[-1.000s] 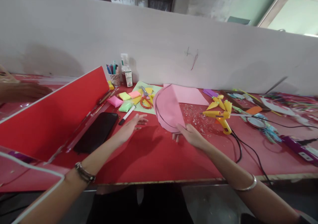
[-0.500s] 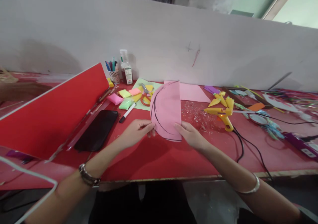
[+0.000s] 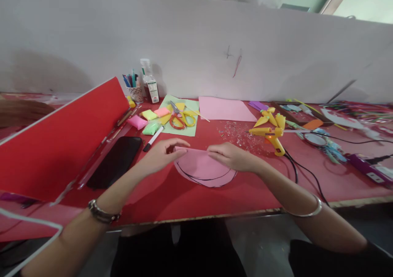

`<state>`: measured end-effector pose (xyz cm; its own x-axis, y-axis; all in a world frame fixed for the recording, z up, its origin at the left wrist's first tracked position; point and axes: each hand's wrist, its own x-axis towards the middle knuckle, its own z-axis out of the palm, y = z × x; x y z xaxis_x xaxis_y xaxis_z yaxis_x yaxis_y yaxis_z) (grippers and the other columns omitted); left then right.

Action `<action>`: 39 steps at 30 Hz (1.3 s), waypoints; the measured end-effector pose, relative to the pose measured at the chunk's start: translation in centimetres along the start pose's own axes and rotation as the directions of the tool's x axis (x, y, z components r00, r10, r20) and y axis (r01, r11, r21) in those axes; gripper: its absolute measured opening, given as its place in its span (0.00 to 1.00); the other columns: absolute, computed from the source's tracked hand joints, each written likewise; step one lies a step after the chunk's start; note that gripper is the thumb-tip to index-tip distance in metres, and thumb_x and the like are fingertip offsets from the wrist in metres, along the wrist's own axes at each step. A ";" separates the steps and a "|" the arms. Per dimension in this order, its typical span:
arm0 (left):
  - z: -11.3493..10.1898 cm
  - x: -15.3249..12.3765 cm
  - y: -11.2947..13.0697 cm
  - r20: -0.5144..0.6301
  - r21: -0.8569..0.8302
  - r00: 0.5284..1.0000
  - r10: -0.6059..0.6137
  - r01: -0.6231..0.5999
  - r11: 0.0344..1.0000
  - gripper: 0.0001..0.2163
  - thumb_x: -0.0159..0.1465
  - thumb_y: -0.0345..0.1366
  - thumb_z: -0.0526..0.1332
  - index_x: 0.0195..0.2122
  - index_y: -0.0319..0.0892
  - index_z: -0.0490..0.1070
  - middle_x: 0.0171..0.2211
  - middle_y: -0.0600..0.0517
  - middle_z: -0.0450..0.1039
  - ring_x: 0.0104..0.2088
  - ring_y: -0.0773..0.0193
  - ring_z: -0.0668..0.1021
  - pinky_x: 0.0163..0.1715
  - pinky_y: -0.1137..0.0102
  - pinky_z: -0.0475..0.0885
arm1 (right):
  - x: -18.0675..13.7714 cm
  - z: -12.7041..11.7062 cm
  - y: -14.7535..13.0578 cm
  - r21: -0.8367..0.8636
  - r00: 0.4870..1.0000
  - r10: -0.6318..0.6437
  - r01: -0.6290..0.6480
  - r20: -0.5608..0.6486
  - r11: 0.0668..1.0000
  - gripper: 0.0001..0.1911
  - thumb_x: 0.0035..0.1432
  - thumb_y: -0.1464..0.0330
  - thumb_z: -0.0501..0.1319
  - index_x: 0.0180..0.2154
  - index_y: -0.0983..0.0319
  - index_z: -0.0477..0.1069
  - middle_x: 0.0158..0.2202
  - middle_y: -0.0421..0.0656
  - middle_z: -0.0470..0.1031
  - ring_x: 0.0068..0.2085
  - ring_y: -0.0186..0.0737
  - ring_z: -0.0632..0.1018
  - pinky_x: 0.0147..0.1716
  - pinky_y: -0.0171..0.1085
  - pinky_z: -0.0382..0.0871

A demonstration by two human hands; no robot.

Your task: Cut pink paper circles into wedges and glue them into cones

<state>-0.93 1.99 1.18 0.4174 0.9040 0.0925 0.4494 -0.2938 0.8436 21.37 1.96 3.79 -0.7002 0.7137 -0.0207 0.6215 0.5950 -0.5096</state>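
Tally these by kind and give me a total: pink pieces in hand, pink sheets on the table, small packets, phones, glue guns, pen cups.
Pink piece: 1
Pink sheet: 1
Packets: 4
Phone: 1
Glue gun: 1
Pen cup: 1
Total: 9

The red table carries, around its middle, a phone at nine o'clock, green paper at eleven, pink paper at one, glue gun at three.
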 end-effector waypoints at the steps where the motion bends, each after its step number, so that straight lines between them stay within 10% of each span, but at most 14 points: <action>1: 0.0 0.0 0.0 0.031 0.046 0.999 0.009 -0.011 0.999 0.13 0.56 0.44 0.54 0.34 0.40 0.70 0.31 0.51 0.72 0.30 0.65 0.71 0.31 0.70 0.65 | 0.2 -0.1 -0.1 -0.054 1.000 -0.006 0.008 0.030 0.998 0.14 0.59 0.67 0.45 0.23 0.62 0.56 0.21 0.37 0.60 0.23 0.30 0.61 0.25 0.31 0.52; 17: 0.7 -0.6 0.1 0.040 0.205 0.998 0.056 -0.063 0.977 0.15 0.59 0.42 0.49 0.19 0.40 0.60 0.17 0.58 0.56 0.20 0.70 0.61 0.19 0.75 0.54 | 4.0 2.2 -1.3 -0.255 0.986 -0.042 0.000 -0.162 0.967 0.03 0.43 0.71 0.51 0.20 0.61 0.59 0.17 0.35 0.60 0.21 0.29 0.56 0.22 0.31 0.46; 32: -0.8 -1.4 -0.8 0.105 0.248 0.994 -0.025 -0.002 0.969 0.15 0.58 0.45 0.50 0.25 0.40 0.67 0.22 0.54 0.69 0.25 0.66 0.70 0.25 0.74 0.63 | -0.5 -0.2 3.9 -0.228 0.917 0.080 -0.181 -0.390 0.957 0.09 0.51 0.71 0.46 0.22 0.62 0.60 0.20 0.38 0.62 0.22 0.30 0.61 0.24 0.30 0.53; 36: -0.6 -1.0 -0.1 0.149 0.330 0.989 -0.004 -0.046 0.943 0.16 0.60 0.44 0.48 0.26 0.39 0.69 0.23 0.53 0.72 0.24 0.66 0.71 0.24 0.74 0.63 | 0.3 0.3 1.8 -0.285 0.974 -0.139 0.084 -0.177 0.955 0.10 0.57 0.66 0.50 0.34 0.64 0.66 0.34 0.46 0.71 0.35 0.36 0.69 0.35 0.34 0.59; 39: -0.2 -0.7 0.5 0.146 0.608 0.987 0.066 -0.142 0.781 0.15 0.62 0.39 0.48 0.28 0.39 0.71 0.25 0.50 0.75 0.25 0.64 0.74 0.25 0.71 0.62 | 1.1 0.9 0.7 -0.368 0.995 -0.090 0.096 0.034 0.925 0.09 0.59 0.68 0.51 0.29 0.63 0.67 0.27 0.42 0.70 0.29 0.34 0.68 0.38 0.36 0.57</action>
<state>-1.17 1.24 1.62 0.5570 0.8276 0.0699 0.7719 -0.5469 0.3243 20.72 2.82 2.70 -0.7650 0.6440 -0.0040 0.6365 0.7551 -0.1568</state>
